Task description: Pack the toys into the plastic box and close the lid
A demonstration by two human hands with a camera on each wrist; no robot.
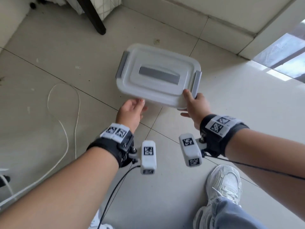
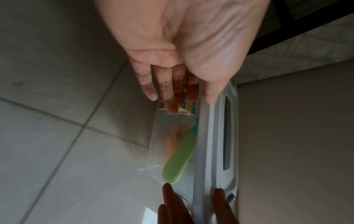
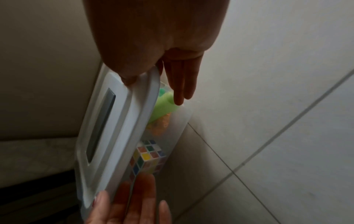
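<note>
Both forearms reach out: right hand [image 1: 196, 104] pinches the plastic box [image 1: 158, 78] corner, thumb on the lid [image 1: 148, 90], fingers beneath; left hand [image 1: 132, 111] cups the near edge, fingers relaxed underneath. Rigid, light, slick-looking; toys [image 3: 147, 156] could shift, so support below. Tiled floor [image 1: 49, 71] under the fingers.

White lid [image 1: 158, 76] with grey handle [image 1: 159, 75] and grey clips [image 1: 122, 63]; inside the box, a multicoloured checkered cube [image 3: 147, 157], a lime-green toy [image 2: 180, 159], an orange one [image 2: 172, 141].
</note>
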